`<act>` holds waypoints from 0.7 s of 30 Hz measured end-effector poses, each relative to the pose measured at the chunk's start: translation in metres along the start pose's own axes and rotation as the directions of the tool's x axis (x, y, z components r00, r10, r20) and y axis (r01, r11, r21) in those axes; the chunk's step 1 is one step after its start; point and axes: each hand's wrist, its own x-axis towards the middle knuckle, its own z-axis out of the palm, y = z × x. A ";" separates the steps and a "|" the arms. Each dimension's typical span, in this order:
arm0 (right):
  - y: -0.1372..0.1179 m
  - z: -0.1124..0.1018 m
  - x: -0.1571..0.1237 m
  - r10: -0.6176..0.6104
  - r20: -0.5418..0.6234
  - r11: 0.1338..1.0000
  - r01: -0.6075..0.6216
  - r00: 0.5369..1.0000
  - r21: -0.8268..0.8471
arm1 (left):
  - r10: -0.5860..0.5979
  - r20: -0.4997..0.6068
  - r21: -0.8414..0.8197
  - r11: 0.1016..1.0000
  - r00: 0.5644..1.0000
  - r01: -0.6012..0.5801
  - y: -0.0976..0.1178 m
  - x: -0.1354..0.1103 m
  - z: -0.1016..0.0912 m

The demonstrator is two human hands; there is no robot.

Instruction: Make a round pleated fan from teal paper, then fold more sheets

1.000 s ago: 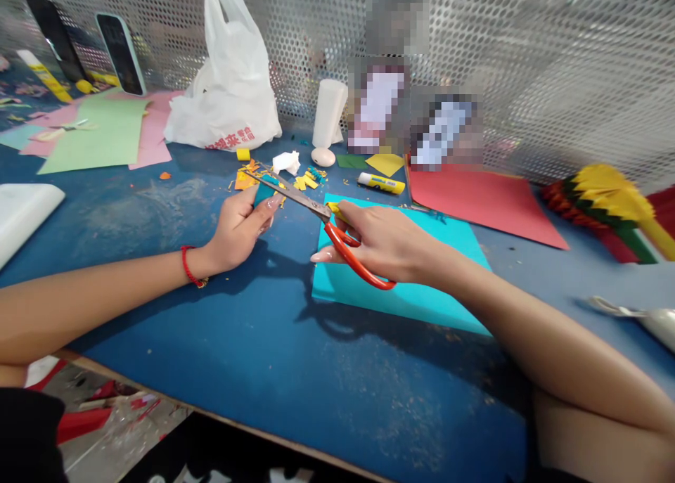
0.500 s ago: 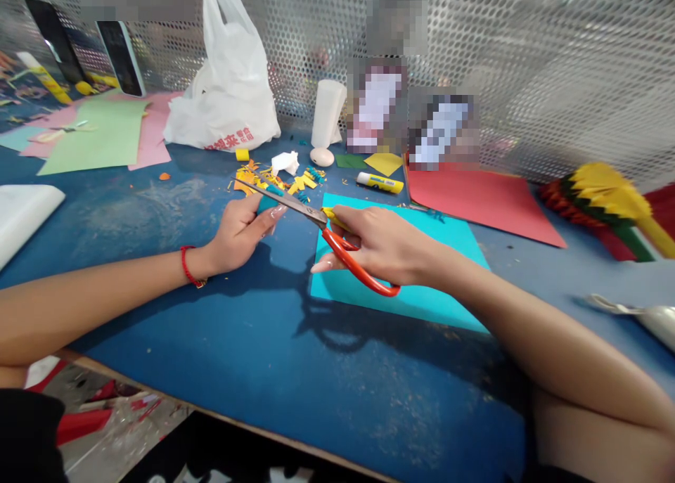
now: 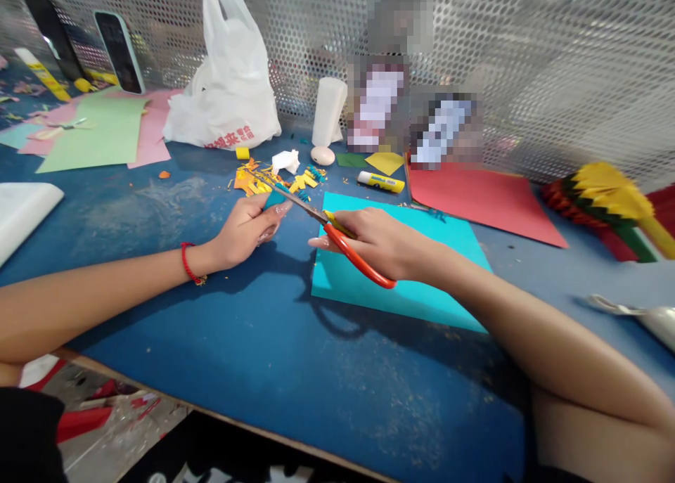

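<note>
My left hand (image 3: 245,230) pinches a small piece of teal paper (image 3: 274,199) between thumb and fingers, above the blue table. My right hand (image 3: 380,240) is wrapped round the red handle of a pair of scissors (image 3: 361,263). The blades point left and lie across the top of the teal paper; from here they look nearly closed. Something yellow shows at the right fingers, partly hidden. Below my right hand a turquoise sheet (image 3: 401,293) lies flat. Orange, yellow and teal paper scraps (image 3: 253,181) are heaped just beyond my left hand.
A white plastic bag (image 3: 226,82), a white container (image 3: 328,110) and leaning phones stand along the perforated metal panel (image 3: 517,40). A glue stick (image 3: 380,182) and a red sheet (image 3: 485,202) lie right of centre. Green and pink sheets (image 3: 98,131) are left; a paper flower (image 3: 606,195) is right.
The scissors have turned in my right hand, with the handle loops drawn closer together and the blades nearer to closed. My left hand and the teal paper have shifted only slightly.
</note>
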 end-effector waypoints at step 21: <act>0.004 0.000 0.004 -0.023 -0.044 0.991 0.017 0.999 -0.133 | 0.030 0.025 0.099 0.995 0.999 -0.033 -0.004 0.003 -0.004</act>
